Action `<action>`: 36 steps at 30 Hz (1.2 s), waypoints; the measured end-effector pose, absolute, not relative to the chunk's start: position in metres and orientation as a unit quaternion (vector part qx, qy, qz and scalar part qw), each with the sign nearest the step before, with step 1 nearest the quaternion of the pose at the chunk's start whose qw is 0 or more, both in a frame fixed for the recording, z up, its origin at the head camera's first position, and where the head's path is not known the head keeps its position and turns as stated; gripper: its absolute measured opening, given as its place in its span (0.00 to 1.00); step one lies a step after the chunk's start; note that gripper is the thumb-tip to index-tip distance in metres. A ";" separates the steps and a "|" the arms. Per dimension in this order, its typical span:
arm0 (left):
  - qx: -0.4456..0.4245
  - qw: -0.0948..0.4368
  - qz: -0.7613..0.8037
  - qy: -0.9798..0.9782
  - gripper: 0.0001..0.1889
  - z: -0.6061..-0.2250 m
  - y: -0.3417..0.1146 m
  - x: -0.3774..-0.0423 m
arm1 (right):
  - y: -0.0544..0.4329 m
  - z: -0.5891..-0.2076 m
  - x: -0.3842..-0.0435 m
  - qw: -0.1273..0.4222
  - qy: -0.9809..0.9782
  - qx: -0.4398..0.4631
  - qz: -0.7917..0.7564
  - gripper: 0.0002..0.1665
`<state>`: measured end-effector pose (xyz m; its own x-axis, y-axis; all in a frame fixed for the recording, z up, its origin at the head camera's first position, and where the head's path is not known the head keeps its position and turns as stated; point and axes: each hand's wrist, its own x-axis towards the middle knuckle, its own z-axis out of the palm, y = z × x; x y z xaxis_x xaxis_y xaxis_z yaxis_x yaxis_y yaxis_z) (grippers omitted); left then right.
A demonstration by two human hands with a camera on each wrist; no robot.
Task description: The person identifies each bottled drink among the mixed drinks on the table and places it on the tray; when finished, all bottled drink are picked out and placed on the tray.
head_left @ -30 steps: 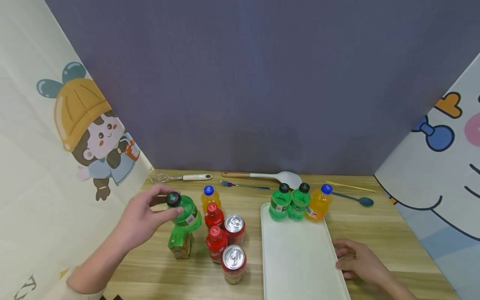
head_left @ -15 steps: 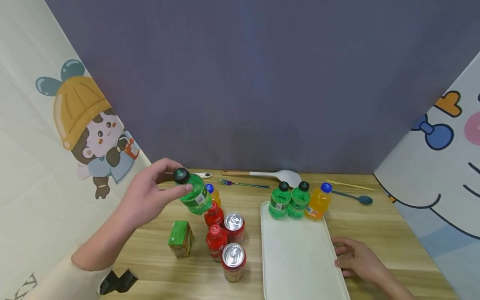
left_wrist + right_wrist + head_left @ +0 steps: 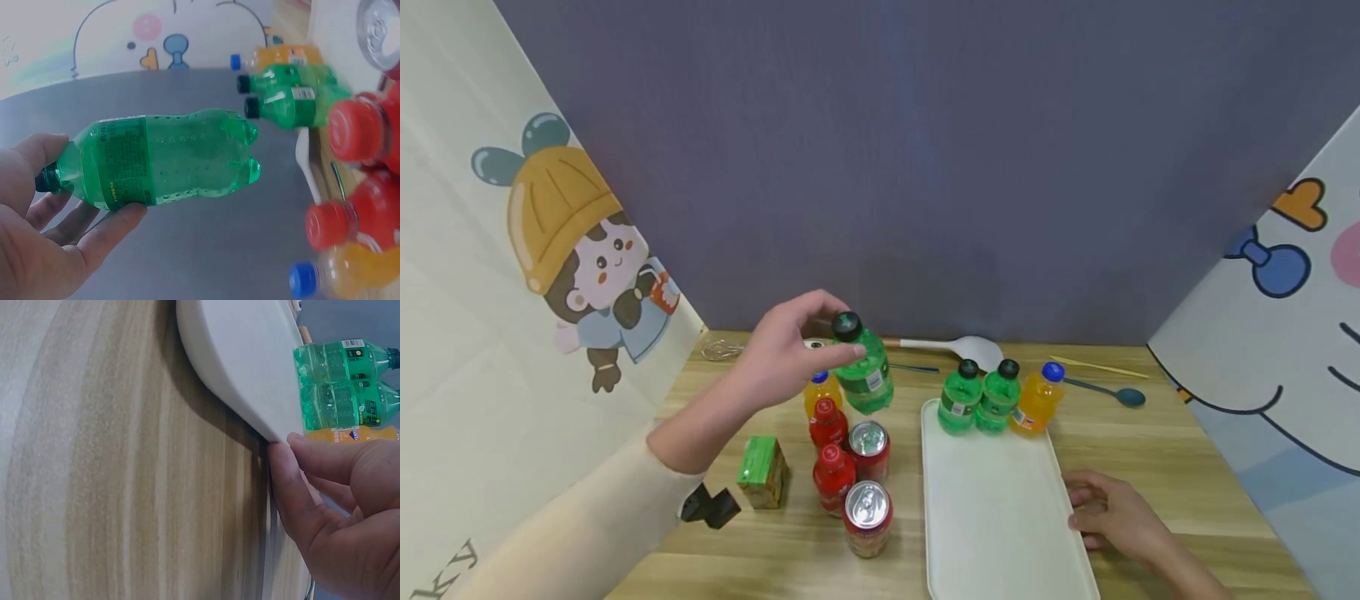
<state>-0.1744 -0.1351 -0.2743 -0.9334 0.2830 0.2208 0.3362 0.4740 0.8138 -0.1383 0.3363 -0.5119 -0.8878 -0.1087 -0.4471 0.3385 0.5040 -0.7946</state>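
Observation:
My left hand [image 3: 790,350] grips a green soda bottle [image 3: 867,379] near its black cap, holding it in the air behind the red bottles. In the left wrist view that bottle [image 3: 169,156] is sideways across the picture, its base pointing away from the palm. A white tray [image 3: 1000,517] lies on the table; two green bottles [image 3: 958,404] and an orange drink bottle [image 3: 1037,404] stand at its far end. My right hand [image 3: 1116,512] pinches the tray's right rim between thumb and finger, as the right wrist view shows around the tray edge [image 3: 250,400].
Left of the tray stand two red bottles [image 3: 833,479], two cans [image 3: 868,521], another orange bottle [image 3: 822,396] and a green juice carton [image 3: 763,473]. Along the back lie a whisk [image 3: 722,350], a white spatula-like utensil [image 3: 973,350], a partly hidden fork, a yellow stick [image 3: 1097,367] and a dark spoon [image 3: 1127,397].
My left hand has lifted the green bottle from beside the carton and carried it up and right, past the orange bottle. My right hand has stayed at the tray's rim.

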 end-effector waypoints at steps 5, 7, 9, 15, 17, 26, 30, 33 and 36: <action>-0.201 0.003 -0.474 -0.857 0.15 -0.278 -0.106 -0.188 | 0.335 -0.511 -0.140 0.219 0.840 0.063 -0.492 0.43; -0.209 -0.012 -0.475 -0.855 0.15 -0.281 -0.095 -0.192 | 0.334 -0.511 -0.140 0.217 0.839 0.057 -0.495 0.42; -0.218 -0.024 -0.473 -0.853 0.15 -0.284 -0.084 -0.195 | 0.333 -0.511 -0.139 0.217 0.838 0.046 -0.499 0.42; -0.243 -0.064 -0.474 -0.844 0.14 -0.294 -0.052 -0.205 | 0.327 -0.511 -0.139 0.212 0.843 0.057 -0.491 0.42; -0.245 -0.079 -0.474 -0.842 0.13 -0.297 -0.042 -0.208 | 0.326 -0.513 -0.139 0.210 0.847 0.073 -0.483 0.42; -0.251 -0.100 -0.465 -0.843 0.12 -0.315 0.004 -0.216 | 0.326 -0.515 -0.138 0.214 0.851 0.099 -0.469 0.41; -0.255 -0.110 -0.457 -0.845 0.12 -0.322 0.021 -0.219 | 0.327 -0.516 -0.138 0.214 0.850 0.107 -0.469 0.41; -0.261 -0.115 -0.446 -0.848 0.12 -0.327 0.031 -0.220 | 0.329 -0.514 -0.138 0.215 0.850 0.093 -0.472 0.41; -0.274 -0.112 -0.432 -0.852 0.12 -0.333 0.042 -0.222 | 0.330 -0.510 -0.137 0.214 0.849 0.076 -0.477 0.41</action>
<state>-0.2218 0.0416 -0.3332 -0.8250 0.5633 0.0450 0.3691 0.4768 0.7978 -0.1371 0.3304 -0.5099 -0.8969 -0.0744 -0.4360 0.3339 0.5324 -0.7778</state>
